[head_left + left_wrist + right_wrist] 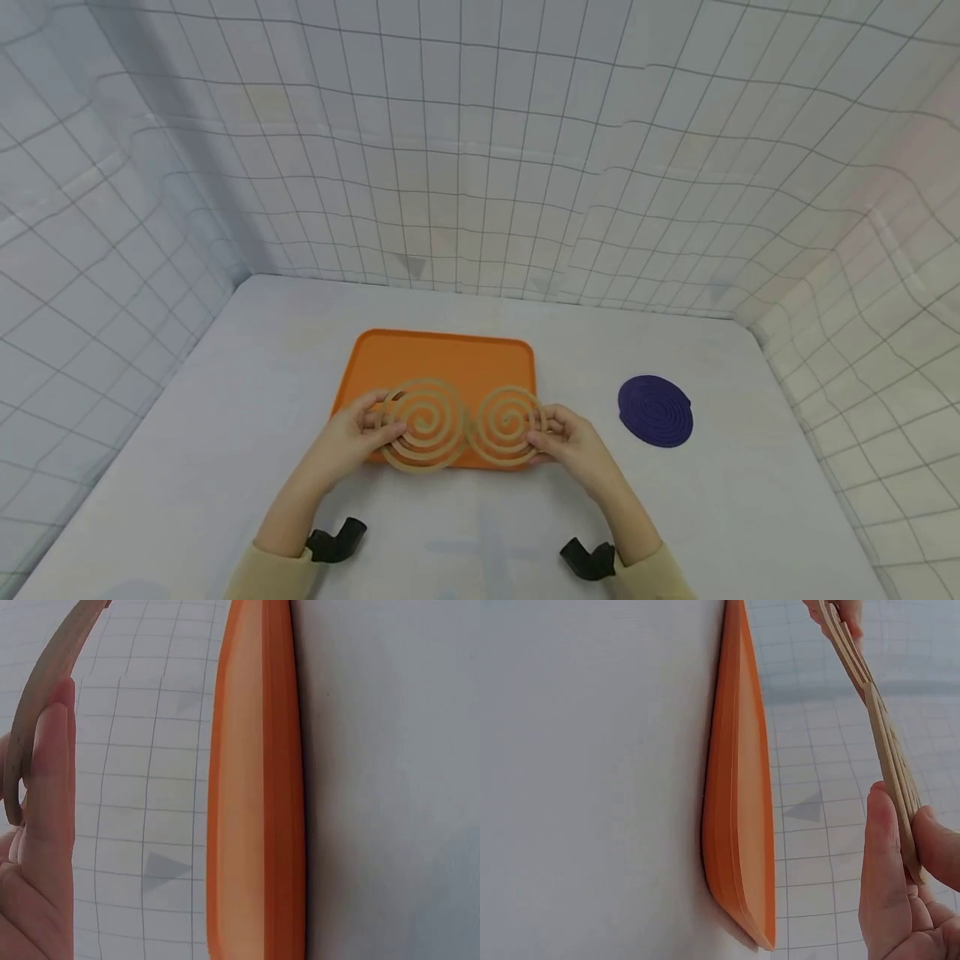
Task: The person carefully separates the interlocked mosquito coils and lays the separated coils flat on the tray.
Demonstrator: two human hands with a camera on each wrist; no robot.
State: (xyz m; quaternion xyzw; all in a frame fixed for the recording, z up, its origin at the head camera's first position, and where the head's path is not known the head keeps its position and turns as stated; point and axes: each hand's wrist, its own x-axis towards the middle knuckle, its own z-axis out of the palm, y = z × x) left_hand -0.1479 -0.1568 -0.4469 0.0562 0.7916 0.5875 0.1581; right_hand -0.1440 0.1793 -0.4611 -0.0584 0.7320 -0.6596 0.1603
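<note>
My left hand [352,433] pinches the outer edge of a beige spiral mosquito coil [422,468], thumb in front and fingers behind. At the right, my right hand [573,446] pinches a second beige mosquito coil [511,389] by its right edge. Side by side, the two coils meet at their inner edges in the head view. Both are held up over an orange tray [450,354], as the gap in the right wrist view shows. Edge-on there, the coil [892,761] looks thin and flat between thumb and fingers.
On the white table [735,500], to the right of the tray, lies a purple coil disc [655,411] of tightly wound rings. White grid-patterned walls [480,167] enclose the table at the back and both sides. Each wrist carries a black mount [337,542].
</note>
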